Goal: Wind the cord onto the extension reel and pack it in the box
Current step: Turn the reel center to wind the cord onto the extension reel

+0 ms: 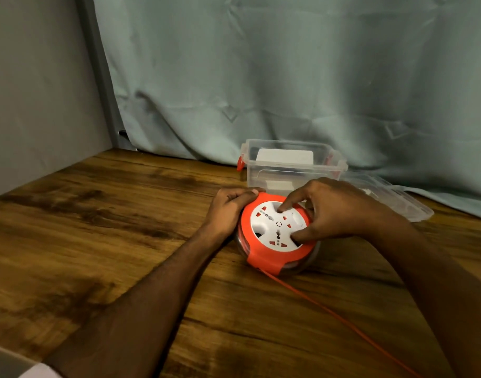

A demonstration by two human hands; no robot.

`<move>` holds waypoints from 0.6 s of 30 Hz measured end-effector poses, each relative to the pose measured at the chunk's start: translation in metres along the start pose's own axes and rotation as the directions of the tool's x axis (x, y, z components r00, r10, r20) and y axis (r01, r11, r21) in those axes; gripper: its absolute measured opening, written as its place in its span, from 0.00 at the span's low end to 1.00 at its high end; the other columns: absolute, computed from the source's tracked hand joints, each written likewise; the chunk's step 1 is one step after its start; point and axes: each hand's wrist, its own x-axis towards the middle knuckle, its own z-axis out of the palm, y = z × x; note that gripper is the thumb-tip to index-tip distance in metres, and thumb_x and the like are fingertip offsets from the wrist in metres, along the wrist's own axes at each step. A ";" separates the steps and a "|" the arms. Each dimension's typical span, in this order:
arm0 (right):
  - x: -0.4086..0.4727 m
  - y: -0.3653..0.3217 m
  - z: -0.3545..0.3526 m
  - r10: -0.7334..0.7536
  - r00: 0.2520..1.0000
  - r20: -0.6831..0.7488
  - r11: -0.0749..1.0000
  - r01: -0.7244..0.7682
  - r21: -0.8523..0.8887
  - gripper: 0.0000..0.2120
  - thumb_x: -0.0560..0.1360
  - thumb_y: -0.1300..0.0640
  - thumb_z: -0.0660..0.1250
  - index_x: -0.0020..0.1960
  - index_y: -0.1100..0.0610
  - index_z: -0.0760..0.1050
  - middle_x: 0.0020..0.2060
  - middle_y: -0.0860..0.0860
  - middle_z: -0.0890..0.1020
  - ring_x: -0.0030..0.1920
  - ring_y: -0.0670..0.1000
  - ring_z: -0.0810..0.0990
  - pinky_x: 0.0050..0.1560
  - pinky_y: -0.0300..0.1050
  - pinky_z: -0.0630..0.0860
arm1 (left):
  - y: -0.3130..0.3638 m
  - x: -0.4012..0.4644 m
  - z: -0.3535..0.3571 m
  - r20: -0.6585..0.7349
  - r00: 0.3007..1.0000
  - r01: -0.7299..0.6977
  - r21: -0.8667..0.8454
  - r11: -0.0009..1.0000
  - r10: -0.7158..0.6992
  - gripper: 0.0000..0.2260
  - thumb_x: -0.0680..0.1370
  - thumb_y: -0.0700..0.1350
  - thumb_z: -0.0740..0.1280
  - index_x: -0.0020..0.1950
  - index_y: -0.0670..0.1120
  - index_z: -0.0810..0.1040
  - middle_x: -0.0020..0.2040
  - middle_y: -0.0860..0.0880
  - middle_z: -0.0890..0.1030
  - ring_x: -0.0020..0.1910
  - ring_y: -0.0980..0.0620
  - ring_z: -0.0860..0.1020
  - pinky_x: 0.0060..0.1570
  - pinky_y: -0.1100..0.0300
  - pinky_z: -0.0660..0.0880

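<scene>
An orange extension reel [264, 256] with a white socket disc [272, 225] lies flat on the wooden table. My left hand [230, 211] grips its orange rim on the far left side. My right hand [334, 211] rests on the disc, with a fingertip in a far recess and the thumb in a near one. An orange cord [343, 317] runs from the reel's near edge toward the lower right and out of view. Just behind the reel stands a clear plastic box [294, 165] with red latches, without its lid.
The clear lid [392, 197] lies on the table to the right of the box. A teal curtain [288, 77] hangs behind and drapes onto the table at the right. A grey wall [37, 91] borders the left. A white object [5, 361] shows at the bottom left corner.
</scene>
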 end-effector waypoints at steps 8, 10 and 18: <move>0.002 -0.012 0.010 0.041 0.999 -0.032 0.999 -0.042 -0.033 0.28 0.57 0.25 0.74 0.36 0.49 0.74 0.34 0.43 0.76 0.37 0.45 0.75 0.34 0.43 0.65 | -0.002 0.001 0.002 -0.027 1.000 -0.010 0.010 1.000 0.011 0.09 0.81 0.36 0.67 0.56 0.36 0.86 0.45 0.41 0.88 0.45 0.47 0.84 0.48 0.58 0.80; 0.004 -0.015 0.013 0.040 0.999 -0.033 0.999 -0.041 -0.022 0.31 0.59 0.24 0.72 0.32 0.53 0.72 0.30 0.46 0.76 0.34 0.47 0.75 0.34 0.44 0.67 | -0.003 0.001 0.002 -0.030 1.000 -0.004 0.004 1.000 0.005 0.09 0.81 0.37 0.67 0.56 0.36 0.86 0.47 0.38 0.88 0.46 0.45 0.84 0.50 0.56 0.80; 0.005 -0.022 0.011 -0.014 1.000 0.005 1.000 0.014 -0.023 0.30 0.71 0.26 0.63 0.29 0.51 0.74 0.27 0.46 0.75 0.31 0.46 0.75 0.32 0.43 0.65 | -0.003 0.002 0.001 -0.029 1.000 -0.003 0.023 1.000 0.004 0.09 0.81 0.37 0.67 0.55 0.38 0.87 0.50 0.35 0.87 0.48 0.42 0.84 0.56 0.46 0.81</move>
